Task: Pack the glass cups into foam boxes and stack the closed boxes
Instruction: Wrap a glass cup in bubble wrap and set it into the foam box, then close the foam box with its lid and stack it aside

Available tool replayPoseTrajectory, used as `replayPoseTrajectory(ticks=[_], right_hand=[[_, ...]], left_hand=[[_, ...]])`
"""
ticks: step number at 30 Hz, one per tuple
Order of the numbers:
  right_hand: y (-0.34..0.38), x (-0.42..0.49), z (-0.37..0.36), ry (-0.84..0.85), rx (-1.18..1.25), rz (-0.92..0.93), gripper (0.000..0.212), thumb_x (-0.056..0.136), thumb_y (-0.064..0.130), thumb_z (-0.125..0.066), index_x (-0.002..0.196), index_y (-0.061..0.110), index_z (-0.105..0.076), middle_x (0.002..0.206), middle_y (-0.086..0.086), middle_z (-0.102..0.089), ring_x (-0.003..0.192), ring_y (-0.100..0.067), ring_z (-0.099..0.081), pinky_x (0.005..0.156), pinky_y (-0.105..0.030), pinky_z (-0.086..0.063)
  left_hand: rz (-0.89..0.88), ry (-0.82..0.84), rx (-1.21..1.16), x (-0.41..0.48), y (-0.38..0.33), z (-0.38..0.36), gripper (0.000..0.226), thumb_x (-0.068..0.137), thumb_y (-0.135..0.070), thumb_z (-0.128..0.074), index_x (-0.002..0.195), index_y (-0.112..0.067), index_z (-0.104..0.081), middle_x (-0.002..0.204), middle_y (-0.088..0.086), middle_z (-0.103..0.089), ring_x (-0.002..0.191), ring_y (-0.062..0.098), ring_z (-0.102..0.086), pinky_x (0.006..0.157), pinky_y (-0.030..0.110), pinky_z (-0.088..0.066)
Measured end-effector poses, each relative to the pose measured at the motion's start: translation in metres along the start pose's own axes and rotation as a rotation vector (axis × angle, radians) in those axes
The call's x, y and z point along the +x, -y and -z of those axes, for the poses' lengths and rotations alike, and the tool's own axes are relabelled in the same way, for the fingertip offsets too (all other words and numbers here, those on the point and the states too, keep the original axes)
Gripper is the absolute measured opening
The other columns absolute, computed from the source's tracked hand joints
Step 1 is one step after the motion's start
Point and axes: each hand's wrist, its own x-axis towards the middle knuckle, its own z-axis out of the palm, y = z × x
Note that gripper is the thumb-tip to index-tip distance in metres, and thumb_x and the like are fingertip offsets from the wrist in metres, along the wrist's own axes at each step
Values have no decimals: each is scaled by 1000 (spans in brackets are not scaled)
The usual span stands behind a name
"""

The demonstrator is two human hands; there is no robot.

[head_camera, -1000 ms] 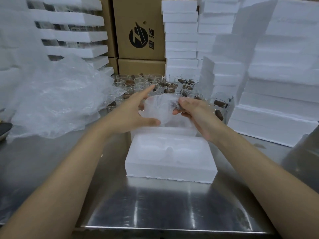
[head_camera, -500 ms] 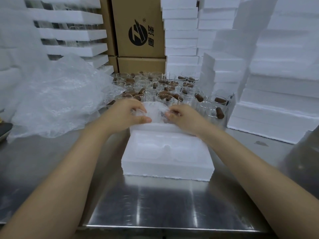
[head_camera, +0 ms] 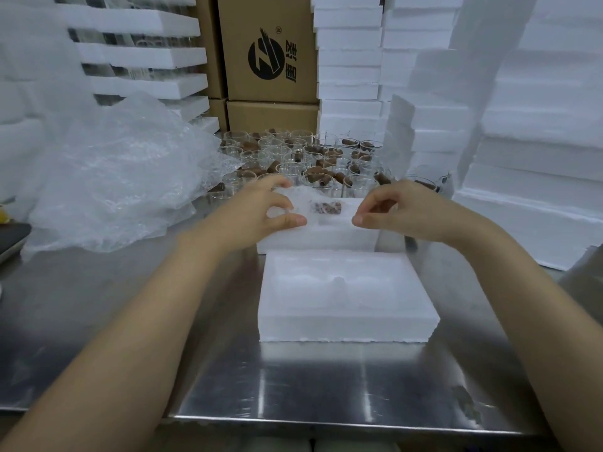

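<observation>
L hand (head_camera: 261, 212): fingers curled, thumb + forefinger pinching the left end of the cup (head_camera: 321, 208), which is swathed in bubble wrap. R hand (head_camera: 403, 210): fingers also curled, thumb tip close to forefinger, just right of the cup. It's white wrap on white foam there, so can't tell if it's holding wrap or not.

Cup lies on its side in the far box (head_camera: 313, 238), long axis running left-right btwn the two hands. A brown stub shows thru the wrap near the middle. Can't tell which end is the mouth.

Box is white foam, grainy, w/ rough-cut edges. Just in front of it is a second foam half (head_camera: 346, 327), rectangular, w/ two shallow rounded recesses side by side. Both sit on a shiny steel table (head_camera: 293, 386).

Behind the box: loose cups (head_camera: 303, 158), clear glass, upright, many w/ brown stubs inside. Left: crumpled bubble-wrap heap (head_camera: 114, 177). Right + rear: foam stacks (head_camera: 538, 132) and cardboard cartons (head_camera: 274, 117).
</observation>
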Motion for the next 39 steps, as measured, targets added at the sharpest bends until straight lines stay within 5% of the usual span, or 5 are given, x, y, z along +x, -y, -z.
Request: replayPoseTrajectory(ticks=[16, 21, 25, 31, 39], right_hand=[[-12, 10, -17, 40, -154, 60, 14, 79, 33, -76, 77, 33, -62, 108, 2, -43, 89, -15, -55, 92, -37, -47], [-3, -3, 3, 10, -72, 24, 22, 78, 47, -73, 77, 28, -62, 82, 6, -58, 77, -15, -62, 76, -39, -54], [6, -21, 20, 423, -85, -19, 42, 57, 70, -71, 83, 37, -75, 84, 14, -68, 79, -5, -62, 78, -32, -52], [2, -17, 13, 637, -160, -83, 25, 70, 42, -82, 88, 26, -77, 81, 11, -72, 71, -1, -63, 70, -15, -45], [-10, -12, 34, -296, 345, -22, 20, 81, 22, -68, 76, 18, -49, 70, 3, -54, 58, -10, -50, 49, -19, -35]], left_hand=[[-30, -243, 509, 16, -23, -27, 50, 92, -53, -43, 109, -10, -60, 75, 8, -63, 75, 30, -60, 60, 31, -38], [57, -408, -165, 4, -27, -18, 49, 103, -45, -29, 91, -15, -67, 84, 8, -68, 77, 16, -62, 62, 14, -36], [267, -796, -494, 1, -13, 4, 36, 99, -22, -34, 78, -17, -63, 78, -5, -62, 72, 2, -55, 70, 21, -44], [489, -619, -519, 3, 6, 11, 37, 98, -17, -34, 72, -20, -59, 69, -2, -56, 49, 7, -51, 53, 22, -42], [421, -676, -667, 2, -15, 15, 42, 101, -21, -34, 71, -16, -63, 63, 1, -60, 53, 11, -50, 59, 26, -43]])
